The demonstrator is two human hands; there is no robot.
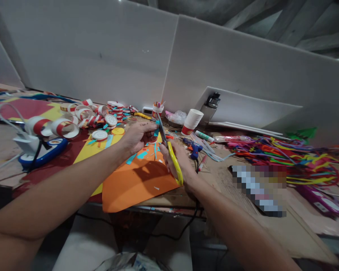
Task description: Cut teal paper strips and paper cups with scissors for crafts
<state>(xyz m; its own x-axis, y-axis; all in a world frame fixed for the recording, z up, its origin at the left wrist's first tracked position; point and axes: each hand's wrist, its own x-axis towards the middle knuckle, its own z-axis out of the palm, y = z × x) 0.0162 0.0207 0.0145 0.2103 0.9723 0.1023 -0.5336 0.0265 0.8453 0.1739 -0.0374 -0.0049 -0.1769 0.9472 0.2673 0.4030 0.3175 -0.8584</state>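
Yellow-handled scissors (173,162) are in my right hand (177,158), their blades pointing up and away from me. My left hand (139,137) pinches a small teal paper strip (156,130), which lies against the scissor blades. Whether the blades are closed on it, I cannot tell. Below both hands an orange paper sheet (130,188) hangs slightly over the table edge, with teal paper scraps (142,154) scattered on it. Left of my left hand are a white round disc (99,135) and a yellow disc (118,131).
Curled paper-cup strips (63,128) and a blue-and-white power strip (43,152) sit at left. Stacked paper cups (192,121), a dark bottle (209,109) and a blue glue gun (196,150) stand beyond my right hand. Colourful pipe cleaners (293,156) spread at right. White panels (101,49) rise behind.
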